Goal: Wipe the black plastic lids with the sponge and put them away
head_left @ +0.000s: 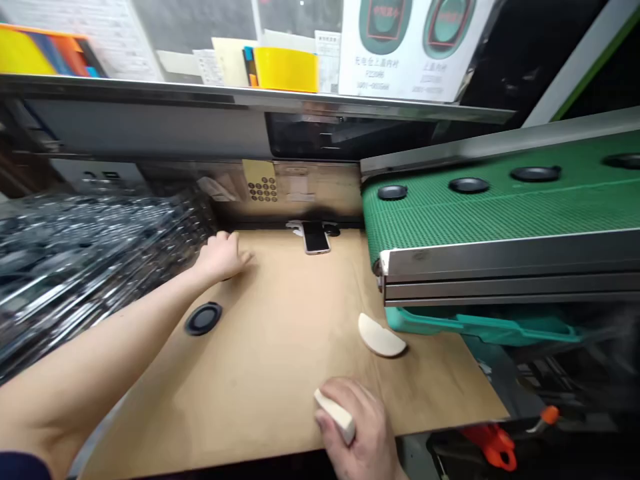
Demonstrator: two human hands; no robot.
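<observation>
My left hand lies open on the far left of a tan cardboard-covered work surface, holding nothing. A black round disc lies just below it and apart from it. My right hand is at the near edge, shut on a white half-moon piece. A matching white half-moon piece lies flat on the cardboard above that hand, untouched. A smartphone rests face up at the far edge, beyond my left hand.
A green mesh conveyor belt carrying several black discs runs along the right behind a metal rail. Stacked clear plastic trays fill the left. A teal tray sits under the conveyor. An orange tool lies below the near right edge.
</observation>
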